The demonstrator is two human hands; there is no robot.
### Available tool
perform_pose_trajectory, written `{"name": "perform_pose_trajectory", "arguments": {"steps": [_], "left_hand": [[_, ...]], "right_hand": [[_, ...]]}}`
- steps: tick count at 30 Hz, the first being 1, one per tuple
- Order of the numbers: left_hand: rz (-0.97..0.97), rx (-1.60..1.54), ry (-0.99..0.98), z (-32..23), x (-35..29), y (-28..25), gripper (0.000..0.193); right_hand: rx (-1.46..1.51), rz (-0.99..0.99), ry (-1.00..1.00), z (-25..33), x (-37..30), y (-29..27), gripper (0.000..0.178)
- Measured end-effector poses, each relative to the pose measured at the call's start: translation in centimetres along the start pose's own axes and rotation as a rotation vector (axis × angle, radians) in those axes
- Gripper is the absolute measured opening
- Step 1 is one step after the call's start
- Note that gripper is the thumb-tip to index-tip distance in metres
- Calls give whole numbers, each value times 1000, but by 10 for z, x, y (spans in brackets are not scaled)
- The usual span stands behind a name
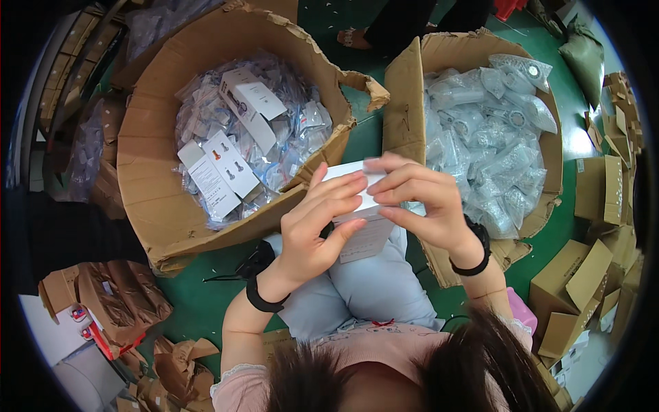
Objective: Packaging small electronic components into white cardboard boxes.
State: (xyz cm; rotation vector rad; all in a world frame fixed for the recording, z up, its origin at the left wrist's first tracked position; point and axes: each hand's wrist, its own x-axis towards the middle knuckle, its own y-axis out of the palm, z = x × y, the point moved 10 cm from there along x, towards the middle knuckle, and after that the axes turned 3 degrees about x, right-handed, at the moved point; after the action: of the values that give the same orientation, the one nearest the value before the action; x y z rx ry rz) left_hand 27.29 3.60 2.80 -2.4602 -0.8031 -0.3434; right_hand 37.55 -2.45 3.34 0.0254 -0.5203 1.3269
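Observation:
A small white carton box (368, 237) with printed sides is held up between both hands, above my lap. My left hand (317, 220) grips its left side, thumb on the near face and fingers across the top. On the right, my right hand (424, 199) has its fingertips closed at the box's top edge, where a flap seems to be; the fingers cover part of it. Left of the hands, printed white cartons (220, 175) lie on clear plastic packets (302, 137) in a big torn cardboard box (147, 144).
Bubble-wrapped items (480, 130) fill another large cardboard box (403, 103) at the right. Another person's legs (412, 24) stand behind. Opened cardboard boxes (573, 288) line the right side; crumpled brown paper (182, 367) lies lower left on the green floor (189, 302).

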Motion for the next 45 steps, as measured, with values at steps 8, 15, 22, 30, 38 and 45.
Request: {"name": "perform_pose_trajectory", "arguments": {"steps": [8,15,22,30,38,45], "left_hand": [[27,46,51,-4,3,4,19],[51,81,131,-6,-3,11,18],[-53,39,115,5,-12,9,22],[121,157,-111,-29,-5,-41,35],[323,1021,-464,104,41,-136,45],[529,1218,-377,287,22,-70,70]], "right_hand": [[-120,165,46,6,10,3,14],[-97,419,-49,9,6,14,14],[226,-9,322,-49,-20,18,58],[214,-297,341,-59,-54,-48,87],[435,-854,246,-64,-94,-160,65],[536,-1009,319,-95,-135,-180,49]]}}
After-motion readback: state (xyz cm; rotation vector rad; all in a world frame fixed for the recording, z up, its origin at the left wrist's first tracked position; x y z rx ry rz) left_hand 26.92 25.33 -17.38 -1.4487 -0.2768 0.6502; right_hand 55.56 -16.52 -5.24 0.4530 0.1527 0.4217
